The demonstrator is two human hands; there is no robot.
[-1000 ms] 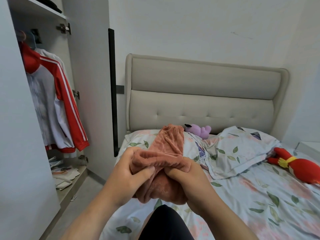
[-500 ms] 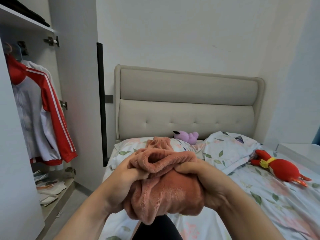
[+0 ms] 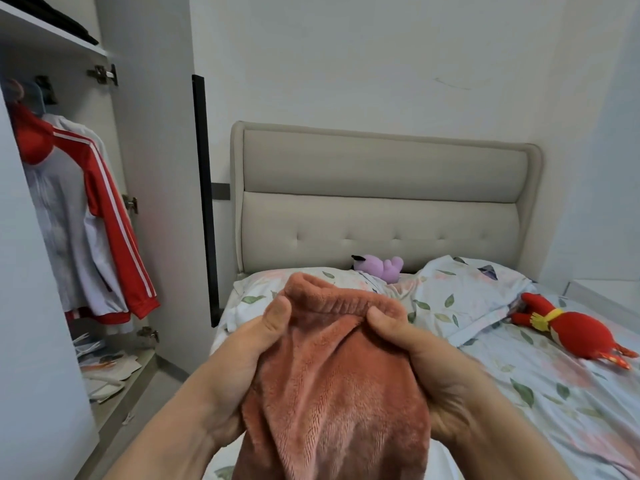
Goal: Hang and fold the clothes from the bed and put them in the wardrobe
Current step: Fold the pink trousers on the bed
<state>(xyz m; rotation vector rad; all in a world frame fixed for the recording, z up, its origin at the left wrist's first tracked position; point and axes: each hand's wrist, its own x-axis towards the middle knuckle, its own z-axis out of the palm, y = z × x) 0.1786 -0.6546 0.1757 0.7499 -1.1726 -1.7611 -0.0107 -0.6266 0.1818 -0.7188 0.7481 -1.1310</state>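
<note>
Now | fleece garment waistband pinched | left hand | right hand

1. We held both forearms raised in front of us, bare, rising from the lower edge of the view and converging toward the middle.
2. Our left hand sat on the left side of the fleece garment, thumb laid flat over its front near the ribbed hem, the other fingers curled out of sight behind the cloth.
3. Our right hand mirrored it on the right side, thumb pressed over the hem, fingers wrapped behind.
4. The two thumbs pointed toward each other, well apart, with the hem stretched between them.
5. Both wrists were bent slightly inward.
</note>
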